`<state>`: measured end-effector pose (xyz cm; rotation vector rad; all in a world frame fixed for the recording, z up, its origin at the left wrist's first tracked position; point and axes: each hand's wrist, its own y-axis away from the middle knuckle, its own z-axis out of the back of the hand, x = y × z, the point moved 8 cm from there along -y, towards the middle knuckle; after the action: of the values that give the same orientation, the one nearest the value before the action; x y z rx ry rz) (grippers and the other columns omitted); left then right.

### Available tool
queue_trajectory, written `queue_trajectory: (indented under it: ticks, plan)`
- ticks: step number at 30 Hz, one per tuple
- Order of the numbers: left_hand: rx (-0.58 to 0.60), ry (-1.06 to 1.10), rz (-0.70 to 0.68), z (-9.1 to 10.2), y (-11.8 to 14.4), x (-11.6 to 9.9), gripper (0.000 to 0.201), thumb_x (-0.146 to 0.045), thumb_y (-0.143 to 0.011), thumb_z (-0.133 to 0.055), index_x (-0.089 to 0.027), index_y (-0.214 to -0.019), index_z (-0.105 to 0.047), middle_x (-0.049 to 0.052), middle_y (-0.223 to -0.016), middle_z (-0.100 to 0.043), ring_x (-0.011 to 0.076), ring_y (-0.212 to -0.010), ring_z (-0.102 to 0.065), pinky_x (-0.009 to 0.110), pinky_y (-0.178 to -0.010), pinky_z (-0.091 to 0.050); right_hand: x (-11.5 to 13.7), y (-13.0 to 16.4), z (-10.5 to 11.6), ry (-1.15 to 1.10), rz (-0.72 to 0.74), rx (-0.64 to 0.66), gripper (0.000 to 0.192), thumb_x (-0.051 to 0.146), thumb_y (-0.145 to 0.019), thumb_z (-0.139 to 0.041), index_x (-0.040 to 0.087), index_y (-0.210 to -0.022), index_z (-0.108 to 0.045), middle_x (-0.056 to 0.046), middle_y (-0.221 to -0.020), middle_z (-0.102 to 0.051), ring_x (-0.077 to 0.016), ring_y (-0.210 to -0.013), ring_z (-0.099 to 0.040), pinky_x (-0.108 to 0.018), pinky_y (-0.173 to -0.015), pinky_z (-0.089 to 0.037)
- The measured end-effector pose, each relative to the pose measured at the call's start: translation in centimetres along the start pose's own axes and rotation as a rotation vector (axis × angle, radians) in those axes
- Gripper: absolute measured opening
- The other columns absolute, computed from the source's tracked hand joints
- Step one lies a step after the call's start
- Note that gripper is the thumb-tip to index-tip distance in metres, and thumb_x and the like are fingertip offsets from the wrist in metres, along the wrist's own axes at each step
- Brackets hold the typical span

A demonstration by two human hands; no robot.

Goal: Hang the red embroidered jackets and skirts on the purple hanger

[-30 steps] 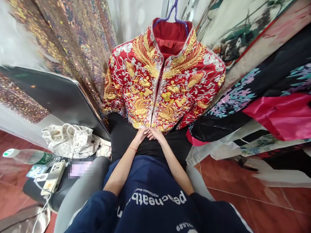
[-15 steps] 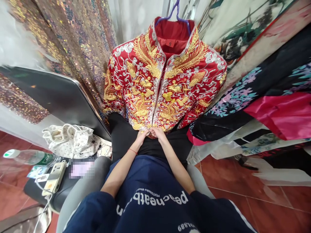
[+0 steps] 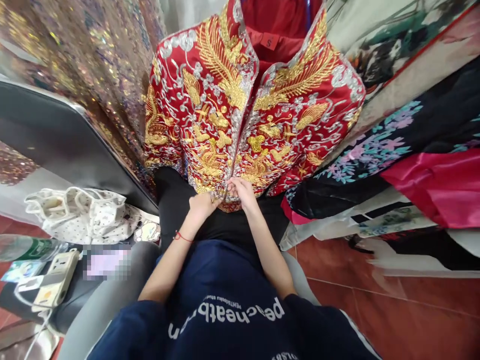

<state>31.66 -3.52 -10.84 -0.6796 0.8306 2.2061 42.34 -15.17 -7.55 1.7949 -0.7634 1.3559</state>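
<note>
Garments hang all round; I see left hand (image 3: 200, 204) & right hand (image 3: 242, 190) each pinching jacket (image 3: 240, 110) hem at the front opening, edges drawn together.

Red jacket (image 3: 240, 105), gold-and-silver embroidery

Navy top, bare forearms, red wrist string

The person wears a dark navy top (image 3: 228, 295) with white lettering across the chest, seen upside down, and a thin white stripe along one sleeve near the lower edge. The sleeves are pushed up above the elbows, leaving both forearms bare. A thin red string (image 3: 182, 236) circles the wrist behind the left hand (image 3: 200, 204); the right hand (image 3: 242, 190) wears nothing.
</note>
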Motion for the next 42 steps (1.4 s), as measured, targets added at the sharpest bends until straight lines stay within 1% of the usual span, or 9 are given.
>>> queue_trajectory:
  ticks: [3, 6, 12, 18, 22, 26, 31, 35, 42]
  plan:
    - [-0.187, -0.314, -0.336, 2.2, 0.2, -6.5, 0.021, -0.039, -0.089, -0.062, -0.018, -0.092, -0.067, 0.013, -0.101, -0.073, 0.0278, -0.102, -0.068, 0.032, -0.084, -0.048, -0.3, -0.2, -0.4, 0.011, -0.01, -0.022, 0.028, 0.043, -0.081, -0.06, 0.019, -0.066, -0.058, 0.006, -0.054, -0.044, -0.0048, -0.044, -0.035, -0.019, -0.044, -0.027]
    - [-0.232, -0.358, -0.461, 2.1, -0.2, -9.4, 0.022, -0.023, -0.091, -0.054, -0.015, -0.109, -0.066, 0.016, -0.101, -0.072, 0.0274, -0.093, -0.069, 0.031, -0.076, -0.047, -0.1, -0.4, -0.7, 0.014, 0.003, -0.045, 0.026, 0.042, -0.079, -0.058, 0.02, -0.064, -0.054, 0.008, -0.051, -0.034, -0.0053, -0.045, -0.027, -0.02, -0.044, -0.021]
    - [-0.199, -0.265, -0.5, 1.3, -1.7, -8.5, 0.023, -0.02, -0.09, -0.055, -0.016, -0.111, -0.064, 0.013, -0.093, -0.072, 0.0248, -0.086, -0.068, 0.028, -0.07, -0.046, 2.2, -0.4, -2.4, -0.023, 0.074, -0.028, 0.027, 0.045, -0.075, -0.062, 0.02, -0.066, -0.055, 0.009, -0.049, -0.033, -0.0057, -0.044, -0.024, -0.021, -0.043, -0.02]
    - [-0.183, -0.246, -0.478, 0.6, -2.3, -8.3, 0.028, -0.025, -0.097, -0.047, -0.015, -0.116, -0.065, 0.014, -0.097, -0.074, 0.0235, -0.083, -0.071, 0.026, -0.064, -0.045, 10.9, 0.8, -3.9, -0.082, 0.299, -0.087, 0.029, 0.046, -0.091, -0.06, 0.019, -0.08, -0.062, 0.007, -0.056, -0.044, -0.0061, -0.044, -0.036, -0.021, -0.044, -0.03]
    - [-0.207, -0.268, -0.437, 1.6, -2.3, -8.7, 0.026, -0.024, -0.094, -0.049, -0.017, -0.111, -0.068, 0.011, -0.087, -0.075, 0.0226, -0.072, -0.07, 0.026, -0.057, -0.04, 15.5, 0.9, -4.4, -0.082, 0.392, -0.144, 0.029, 0.048, -0.095, -0.058, 0.02, -0.091, -0.065, 0.005, -0.064, -0.052, -0.0058, -0.045, -0.04, -0.02, -0.044, -0.034]
    - [-0.329, -0.178, -0.574, 5.6, -1.4, -11.7, 0.018, -0.028, -0.086, -0.058, -0.019, -0.071, -0.061, 0.004, -0.064, -0.066, 0.0171, -0.059, -0.064, 0.024, -0.057, -0.039, 16.4, -0.1, -4.4, -0.072, 0.423, -0.152, 0.031, 0.05, -0.095, -0.058, 0.02, -0.087, -0.065, 0.004, -0.064, -0.054, -0.0069, -0.046, -0.044, -0.02, -0.044, -0.039]
    - [-0.555, -0.07, -0.687, 10.2, -0.7, -16.5, 0.022, -0.027, -0.093, -0.047, -0.02, -0.073, -0.056, 0.002, -0.061, -0.062, 0.0145, -0.054, -0.058, 0.024, -0.054, -0.035, 16.1, -0.6, -4.3, -0.037, 0.423, -0.088, 0.036, 0.052, -0.094, -0.058, 0.02, -0.079, -0.062, 0.005, -0.056, -0.047, -0.0069, -0.044, -0.04, -0.019, -0.042, -0.035]
    - [-0.502, -0.049, -0.663, 9.4, -1.3, -17.9, 0.03, -0.022, -0.097, -0.037, -0.02, -0.073, -0.055, 0.001, -0.056, -0.059, 0.0133, -0.046, -0.053, 0.024, -0.049, -0.029, 16.6, -0.1, -4.0, -0.036, 0.405, -0.082, 0.035, 0.051, -0.094, -0.058, 0.02, -0.08, -0.064, 0.005, -0.055, -0.048, -0.0066, -0.044, -0.04, -0.019, -0.041, -0.033]
    - [-0.503, -0.01, -0.669, 7.8, 0.1, -16.3, 0.022, -0.025, -0.094, -0.045, -0.02, -0.079, -0.06, 0.004, -0.059, -0.064, 0.0142, -0.047, -0.057, 0.024, -0.048, -0.032, 20.4, 1.4, -4.5, -0.047, 0.503, -0.144, 0.027, 0.043, -0.097, -0.057, 0.02, -0.089, -0.068, 0.004, -0.062, -0.053, -0.0065, -0.046, -0.044, -0.02, -0.044, -0.038]
